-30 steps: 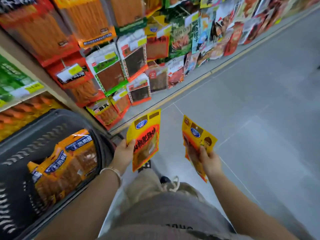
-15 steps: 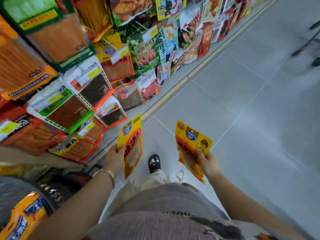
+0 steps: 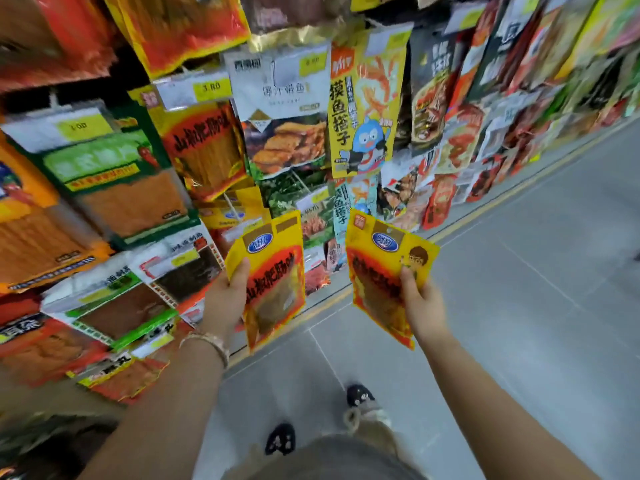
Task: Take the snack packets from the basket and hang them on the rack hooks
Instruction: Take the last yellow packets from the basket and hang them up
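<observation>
Head view, looking down an aisle beside a snack rack (image 3: 129, 65). The left hand (image 3: 225, 299) grips the left packet (image 3: 275, 282), a yellow pouch with a blue oval logo and red lettering: the thumb lies across its left edge and the fingers are curled behind it. The right hand (image 3: 423, 306) grips the right packet (image 3: 381, 271), a pouch of the same design with a cartoon figure at its upper right corner; the thumb presses on the front and the fingers wrap behind. Both packets are held upright in the air, side by side and apart, in front of the lower rows of the rack and touching none of the goods hanging there. A hanging packet (image 3: 204, 147) with similar red lettering is displayed on the rack above the left hand, under a yellow price tag (image 3: 211, 88). A bracelet (image 3: 209, 341) circles the left wrist. Below the arms lie a grey tiled floor (image 3: 519, 306) and two dark shoes (image 3: 280, 438). A yellow line (image 3: 485, 206) runs along the foot of the rack. Much of the rack is blurred.
</observation>
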Available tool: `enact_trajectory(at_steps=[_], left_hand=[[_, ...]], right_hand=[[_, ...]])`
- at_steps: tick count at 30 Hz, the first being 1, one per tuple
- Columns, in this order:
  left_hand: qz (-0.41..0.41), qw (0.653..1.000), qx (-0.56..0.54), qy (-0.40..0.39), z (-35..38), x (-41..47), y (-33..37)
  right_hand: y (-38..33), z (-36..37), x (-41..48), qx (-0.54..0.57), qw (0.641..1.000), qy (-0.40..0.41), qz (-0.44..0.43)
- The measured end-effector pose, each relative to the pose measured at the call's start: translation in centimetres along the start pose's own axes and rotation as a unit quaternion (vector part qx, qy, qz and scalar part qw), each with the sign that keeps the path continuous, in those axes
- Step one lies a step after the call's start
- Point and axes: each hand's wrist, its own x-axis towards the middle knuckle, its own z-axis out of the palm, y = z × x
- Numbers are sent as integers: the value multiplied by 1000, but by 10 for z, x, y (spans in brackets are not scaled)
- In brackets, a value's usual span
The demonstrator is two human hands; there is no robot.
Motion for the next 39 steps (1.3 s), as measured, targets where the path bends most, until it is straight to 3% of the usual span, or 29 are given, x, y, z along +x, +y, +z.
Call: enact_trajectory(at_steps=[8, 17, 22, 30, 39], left_hand=[[107, 980, -91, 141, 18, 9, 109], [207, 920, -171, 286, -43, -3, 219], [260, 881, -225, 326, -87, -13, 260], [306, 883, -256, 248, -140, -2, 286], [314, 886, -262, 219, -171, 14, 295]], right_hand=[[-123, -19, 104, -46, 962, -80, -257], [-273, 20, 135, 61, 896, -139, -417], [-340, 54, 132, 98, 868, -163, -458], [-433, 107, 118, 146, 827, -183, -510], [-481, 148, 101, 206, 856, -259, -396]])
